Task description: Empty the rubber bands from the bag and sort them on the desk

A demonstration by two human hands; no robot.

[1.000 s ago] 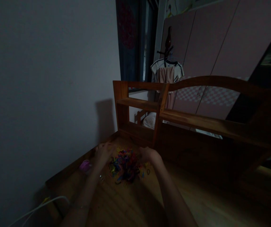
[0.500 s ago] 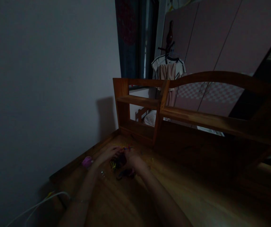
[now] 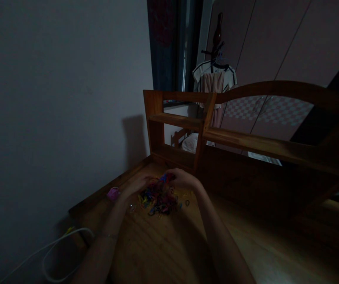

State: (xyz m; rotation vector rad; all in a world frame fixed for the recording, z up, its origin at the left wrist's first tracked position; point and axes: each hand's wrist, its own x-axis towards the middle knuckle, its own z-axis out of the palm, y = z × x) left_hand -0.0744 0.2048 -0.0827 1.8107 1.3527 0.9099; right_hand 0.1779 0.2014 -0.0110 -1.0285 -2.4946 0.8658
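Note:
A loose heap of small colourful loops that look like hair ties (image 3: 162,199) lies on the wooden desk, with red, blue, yellow and black among them. At the heap's far left edge is my left hand (image 3: 138,184), palm down, its fingertips lost in the dim light. My right hand (image 3: 183,177) bends in from the far right, fingers curled round some blue and red hair ties at the top of the heap. A few single loops (image 3: 187,202) lie just right of the heap.
On the left by the wall sits a small pink item (image 3: 113,193), and a small clear shiny object (image 3: 132,208) is nearer. A white cable (image 3: 47,246) loops at the desk's left corner. Wooden shelves (image 3: 177,122) rise along the back edge.
My hands have moved apart, the right one to the right and farther back, exposing more of the heap, which looks more spread out. The view has shifted slightly.

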